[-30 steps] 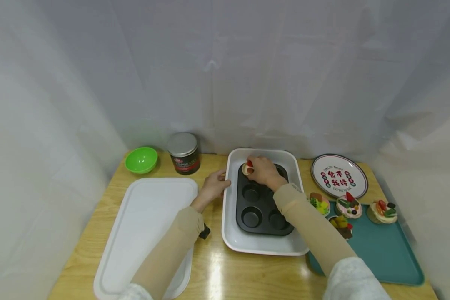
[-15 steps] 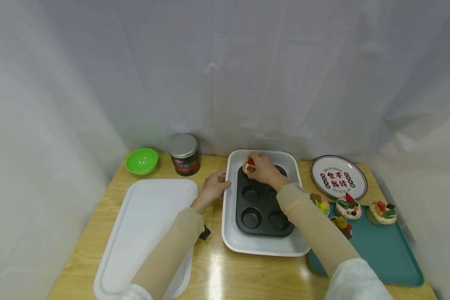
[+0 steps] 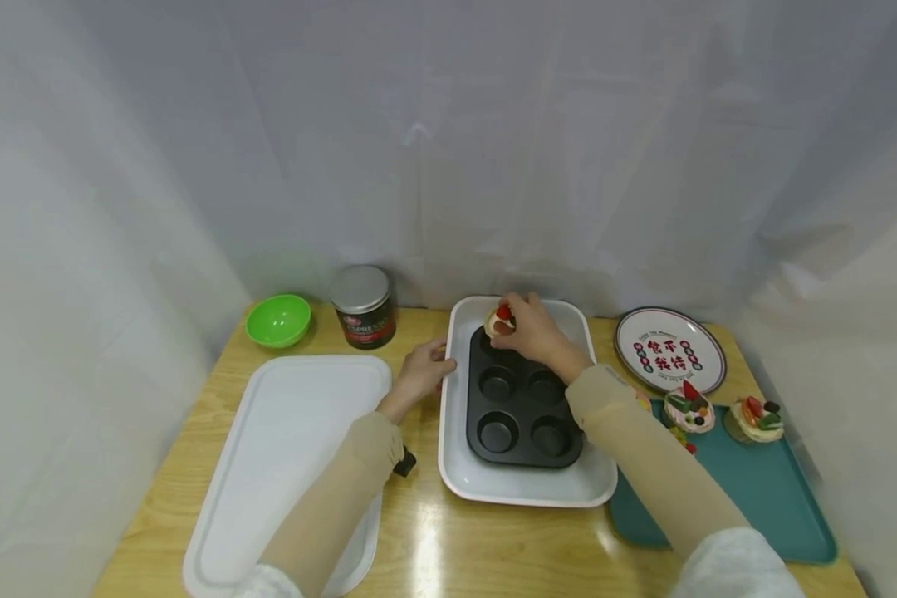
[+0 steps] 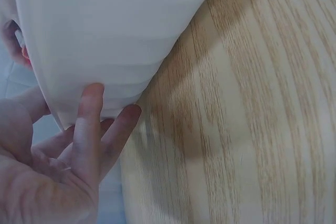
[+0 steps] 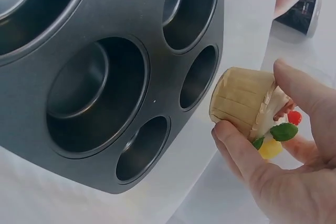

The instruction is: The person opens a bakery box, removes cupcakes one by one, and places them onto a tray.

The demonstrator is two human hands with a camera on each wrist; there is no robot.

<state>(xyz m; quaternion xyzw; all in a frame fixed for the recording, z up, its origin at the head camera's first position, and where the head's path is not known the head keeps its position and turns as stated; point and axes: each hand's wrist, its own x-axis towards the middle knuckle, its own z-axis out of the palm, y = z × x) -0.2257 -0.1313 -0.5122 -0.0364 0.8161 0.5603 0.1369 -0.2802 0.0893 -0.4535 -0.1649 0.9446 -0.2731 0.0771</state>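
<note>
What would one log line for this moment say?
right hand: holds cupcake beside muffin tin | left hand: touches white dish edge

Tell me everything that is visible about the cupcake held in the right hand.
The cupcake is small, with a pleated tan paper cup and pale cream on top, decorated with red, green and yellow pieces. The right hand pinches it between thumb and fingers, tilted on its side. It hangs in the air just past the far edge of the dark muffin pan, above the white tray, and it sits in no cavity.
</note>
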